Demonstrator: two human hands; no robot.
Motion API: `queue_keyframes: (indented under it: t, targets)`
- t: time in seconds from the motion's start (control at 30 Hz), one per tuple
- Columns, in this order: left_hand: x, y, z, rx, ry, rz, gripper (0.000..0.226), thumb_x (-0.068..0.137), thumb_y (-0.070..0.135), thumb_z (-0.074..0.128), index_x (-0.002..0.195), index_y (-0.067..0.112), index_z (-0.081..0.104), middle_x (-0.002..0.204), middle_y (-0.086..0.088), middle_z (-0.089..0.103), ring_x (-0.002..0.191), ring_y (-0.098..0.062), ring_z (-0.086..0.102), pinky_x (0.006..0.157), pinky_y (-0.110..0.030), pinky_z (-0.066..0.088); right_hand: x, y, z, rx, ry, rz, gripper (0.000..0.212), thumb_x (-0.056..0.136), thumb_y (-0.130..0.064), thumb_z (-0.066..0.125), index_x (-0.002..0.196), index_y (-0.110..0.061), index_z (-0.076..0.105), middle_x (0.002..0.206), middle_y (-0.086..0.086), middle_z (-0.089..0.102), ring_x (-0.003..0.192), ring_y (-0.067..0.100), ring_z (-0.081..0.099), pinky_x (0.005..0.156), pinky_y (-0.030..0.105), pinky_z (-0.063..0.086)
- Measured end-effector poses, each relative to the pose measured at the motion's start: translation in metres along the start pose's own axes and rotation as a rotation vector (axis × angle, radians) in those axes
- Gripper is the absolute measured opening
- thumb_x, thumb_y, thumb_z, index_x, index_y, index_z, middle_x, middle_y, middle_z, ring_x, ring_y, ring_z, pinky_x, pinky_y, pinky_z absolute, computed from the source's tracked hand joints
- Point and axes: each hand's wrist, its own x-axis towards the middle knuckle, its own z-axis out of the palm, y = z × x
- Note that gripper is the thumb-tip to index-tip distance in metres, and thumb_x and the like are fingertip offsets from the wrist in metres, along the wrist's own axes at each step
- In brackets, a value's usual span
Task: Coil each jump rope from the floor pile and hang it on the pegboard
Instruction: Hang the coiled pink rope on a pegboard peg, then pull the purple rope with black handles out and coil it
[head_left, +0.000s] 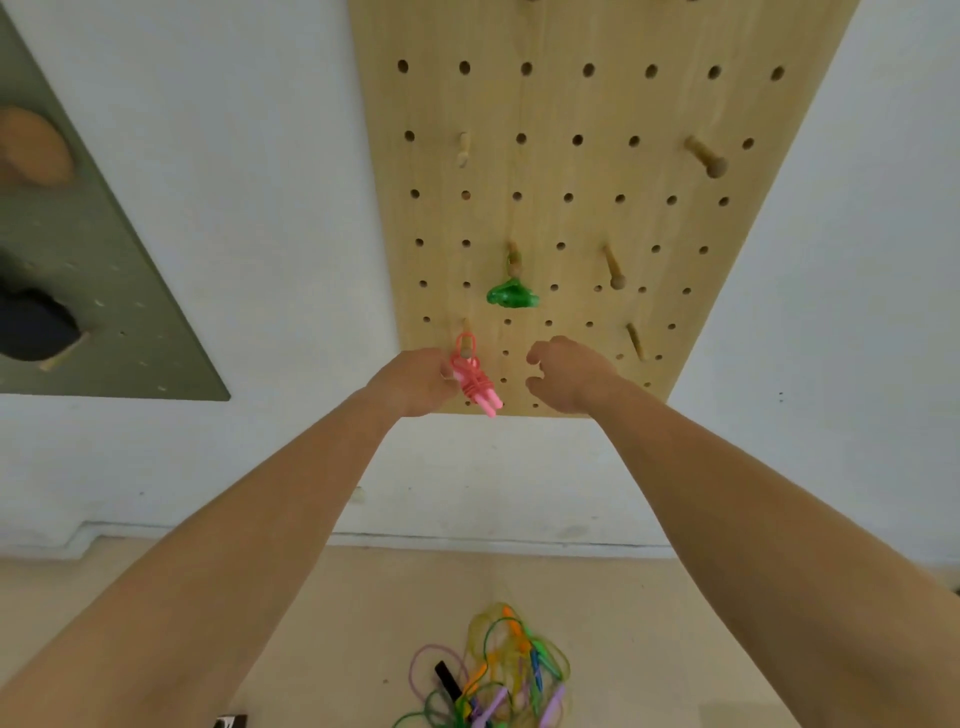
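On the left wall hangs a grey-green panel (104, 291), no part of this job. At the wooden pegboard (571, 208), the person's left hand (415, 382) is stretched up at arm's length, its fingers gripping the side of a coiled pink jump rope (475, 387) whose top loop sits over a short peg (466, 345). The loop looks to be near the peg's tip. Let go too soon and I'd guess the bundle slides off, or its wraps loosen and the handles drop. Below on the floor lies the pile (493, 675) of tangled ropes not yet coiled. A green jump rope (511, 296) already hangs one peg up. The right hand (571, 371) hovers just beside the pink coil, fingers loosely curled, holding nothing.
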Motion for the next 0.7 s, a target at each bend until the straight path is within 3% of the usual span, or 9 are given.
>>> queue_keyframes:
  t: [0.07, 0.13, 0.27, 0.4, 0.7]
  targets:
    - [-0.003, 0.009, 0.014, -0.001, -0.009, -0.016, 0.029, 0.101, 0.030, 0.052, 0.126, 0.016, 0.056, 0.111, 0.002, 0.056, 0.100, -0.018, 0.053, 0.088, -0.030, 0.044, -0.003, 0.011, 0.006, -0.005, -0.022, -0.009, 0.045, 0.098, -0.036, 0.052, 0.141, -0.023, 0.047, 0.136, 0.005, 0.049, 0.119, 0.027, 0.054, 0.094, 0.042, 0.050]
    - [-0.002, 0.012, 0.034, 0.012, -0.036, -0.052, 0.031, 0.100, 0.031, 0.053, 0.127, 0.016, 0.056, 0.121, 0.000, 0.058, 0.103, -0.017, 0.052, 0.087, -0.028, 0.041, -0.006, 0.025, 0.018, 0.007, -0.050, -0.010, 0.045, 0.098, -0.036, 0.052, 0.141, -0.023, 0.047, 0.136, 0.004, 0.049, 0.120, 0.027, 0.053, 0.095, 0.042, 0.049]
    - [0.007, -0.002, 0.097, 0.035, -0.094, -0.127, 0.039, 0.098, 0.038, 0.054, 0.132, 0.019, 0.055, 0.134, -0.002, 0.058, 0.119, -0.022, 0.055, 0.097, -0.033, 0.045, -0.008, 0.051, 0.070, 0.042, -0.115, -0.005, 0.044, 0.098, -0.035, 0.051, 0.140, -0.023, 0.049, 0.136, 0.003, 0.050, 0.120, 0.026, 0.053, 0.098, 0.043, 0.048]
    - [0.015, -0.028, 0.186, -0.004, -0.125, -0.174, 0.035, 0.097, 0.040, 0.056, 0.127, 0.022, 0.057, 0.129, 0.001, 0.060, 0.116, -0.021, 0.056, 0.100, -0.038, 0.046, -0.008, 0.074, 0.159, 0.052, -0.190, -0.005, 0.044, 0.098, -0.034, 0.049, 0.141, -0.023, 0.048, 0.139, 0.002, 0.049, 0.124, 0.026, 0.052, 0.100, 0.045, 0.047]
    - [0.050, -0.112, 0.421, -0.002, -0.221, -0.202, 0.038, 0.096, 0.040, 0.056, 0.130, 0.022, 0.055, 0.130, 0.001, 0.059, 0.115, -0.021, 0.056, 0.096, -0.034, 0.046, -0.004, 0.131, 0.410, 0.023, -0.319, 0.003, 0.041, 0.098, -0.031, 0.048, 0.137, -0.019, 0.051, 0.135, 0.002, 0.053, 0.118, 0.027, 0.056, 0.096, 0.043, 0.050]
